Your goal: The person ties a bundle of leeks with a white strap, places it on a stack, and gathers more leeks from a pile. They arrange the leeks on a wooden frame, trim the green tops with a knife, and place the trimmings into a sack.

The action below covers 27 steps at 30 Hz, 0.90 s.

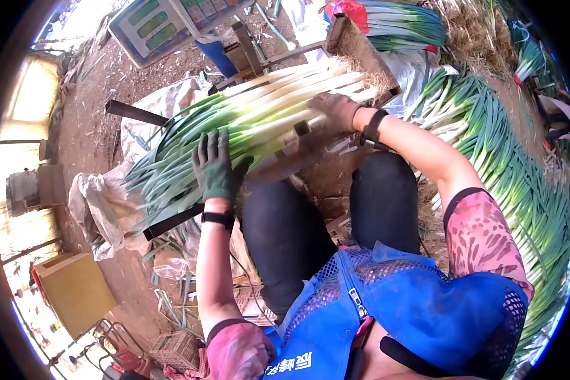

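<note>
A bundle of long green onions (259,114) lies across a metal frame (135,113), green leaves to the left and white stalks to the right. My left hand (218,166), in a dark green glove, rests on the leaves with its fingers spread. My right hand (337,111), in a brownish glove, lies over the white stalks near the root end, its fingers turned onto them. The roots sit against an upright board (361,50) at the frame's right end. Both wrists wear black bands.
A scale (155,31) stands at the upper left. A tied onion bundle (405,25) lies at the top right, and a long onion pile (506,158) runs down the right side. Pale sacking (101,202), a yellow box (76,294) and a crate (174,350) are at left.
</note>
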Each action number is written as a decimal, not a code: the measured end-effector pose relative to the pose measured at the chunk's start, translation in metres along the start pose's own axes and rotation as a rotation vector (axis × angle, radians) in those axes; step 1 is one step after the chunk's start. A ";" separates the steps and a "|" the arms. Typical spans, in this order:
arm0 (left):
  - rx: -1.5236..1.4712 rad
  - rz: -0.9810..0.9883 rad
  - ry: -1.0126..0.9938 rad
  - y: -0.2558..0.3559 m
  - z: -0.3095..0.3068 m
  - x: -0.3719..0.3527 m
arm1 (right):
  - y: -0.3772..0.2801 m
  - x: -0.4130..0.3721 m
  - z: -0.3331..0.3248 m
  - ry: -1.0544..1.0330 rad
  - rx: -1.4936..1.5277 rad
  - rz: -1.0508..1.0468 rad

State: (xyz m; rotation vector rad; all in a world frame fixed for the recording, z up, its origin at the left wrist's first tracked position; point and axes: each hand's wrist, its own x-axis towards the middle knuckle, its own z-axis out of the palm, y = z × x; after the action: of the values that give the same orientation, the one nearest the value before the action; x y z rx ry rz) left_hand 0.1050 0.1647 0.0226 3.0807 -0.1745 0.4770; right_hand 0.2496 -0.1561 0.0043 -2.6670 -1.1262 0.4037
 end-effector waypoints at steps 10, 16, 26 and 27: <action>0.045 -0.040 -0.085 -0.003 0.054 0.000 | 0.031 0.001 0.004 -0.079 -0.235 0.159; 0.066 -0.049 -0.183 -0.002 0.043 -0.005 | 0.044 -0.010 -0.004 -0.095 0.059 0.296; -0.779 -0.226 -0.415 0.001 -0.035 -0.008 | 0.123 -0.335 0.033 0.162 0.492 1.054; -0.949 -0.316 -0.567 0.023 -0.066 0.000 | 0.132 -0.379 0.065 0.013 0.298 1.180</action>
State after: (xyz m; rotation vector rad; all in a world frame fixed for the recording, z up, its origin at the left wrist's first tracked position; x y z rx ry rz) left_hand 0.0822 0.1441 0.0859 2.1507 0.0720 -0.4015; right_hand 0.0624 -0.5150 -0.0342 -2.7178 0.6015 0.6379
